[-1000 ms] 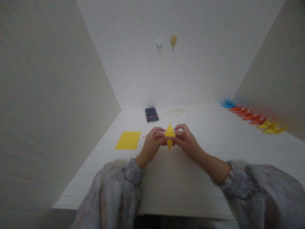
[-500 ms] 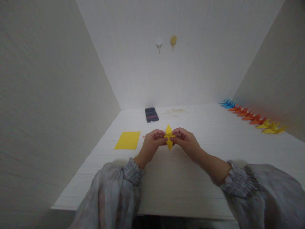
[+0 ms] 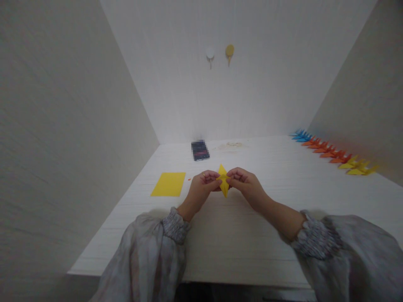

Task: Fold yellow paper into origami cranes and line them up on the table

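A small folded yellow paper piece (image 3: 223,184), diamond-shaped with points up and down, is held just above the white table (image 3: 233,235). My left hand (image 3: 203,188) pinches its left side with curled fingers. My right hand (image 3: 245,184) pinches its right side, thumb and fingers pressed together over the middle fold. A ring shows on a left finger. Both hands meet at the paper's centre.
A flat yellow paper square (image 3: 169,184) lies left of my hands. A dark phone (image 3: 200,150) rests farther back. A row of folded paper figures runs along the right edge: blue (image 3: 301,136), orange (image 3: 327,152), yellow (image 3: 359,167). Two hooks (image 3: 219,53) hang on the back wall. Walls close in on both sides.
My fingers have closed tighter over the yellow piece, pressing its sides inward so it looks narrower. The hands have stayed in the same place.
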Tool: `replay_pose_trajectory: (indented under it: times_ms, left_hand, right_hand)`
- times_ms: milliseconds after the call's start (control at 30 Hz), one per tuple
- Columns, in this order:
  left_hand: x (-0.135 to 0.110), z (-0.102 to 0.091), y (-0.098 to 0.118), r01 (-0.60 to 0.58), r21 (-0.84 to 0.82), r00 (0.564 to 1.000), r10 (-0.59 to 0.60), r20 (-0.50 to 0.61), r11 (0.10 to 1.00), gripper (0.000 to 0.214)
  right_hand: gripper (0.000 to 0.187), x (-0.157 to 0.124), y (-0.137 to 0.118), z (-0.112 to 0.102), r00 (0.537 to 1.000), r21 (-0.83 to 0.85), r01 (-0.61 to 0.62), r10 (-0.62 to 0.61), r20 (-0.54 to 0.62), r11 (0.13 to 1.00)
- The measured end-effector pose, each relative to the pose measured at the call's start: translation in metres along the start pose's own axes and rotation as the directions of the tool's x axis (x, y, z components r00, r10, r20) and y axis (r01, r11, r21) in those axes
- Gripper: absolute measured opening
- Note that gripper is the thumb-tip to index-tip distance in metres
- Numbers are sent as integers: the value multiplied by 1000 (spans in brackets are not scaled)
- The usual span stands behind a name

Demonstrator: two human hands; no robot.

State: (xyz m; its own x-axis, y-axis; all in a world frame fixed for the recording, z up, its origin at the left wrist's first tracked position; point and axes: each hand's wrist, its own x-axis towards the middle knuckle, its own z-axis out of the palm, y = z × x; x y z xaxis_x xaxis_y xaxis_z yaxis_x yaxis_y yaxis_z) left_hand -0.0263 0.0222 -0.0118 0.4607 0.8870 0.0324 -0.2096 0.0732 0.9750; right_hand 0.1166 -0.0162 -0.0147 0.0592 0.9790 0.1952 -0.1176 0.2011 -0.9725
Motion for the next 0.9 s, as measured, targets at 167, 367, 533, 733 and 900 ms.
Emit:
replay_pose_trajectory:
  times_ms: [167,367,533,733,900]
  left_hand:
    - [2,-1,-2,-2,18,1000,2,-22,1000,20]
    - [2,-4,-3,-22,8,1000,22,10,1000,18]
    - [0,-5,-2,-32,-62,999,35,36,998,13]
    - [0,-5,-2,-34,-94,999,37,27,995,14]
    - [0,-5,-1,-27,-75,999,30,40,997,16]
  right_hand:
    - [11,1,2,1,1000,-12,-29,29,11,1000]
    - [11,1,1,1,998,5,-55,55,2,998]
    - [5,-1,-3,2,999,32,-42,42,-7,999]
    - [4,-3,-9,3,998,-2,-35,35,-51,999]
    - [5,-2,-8,1,999,-58,8,-11,-52,998]
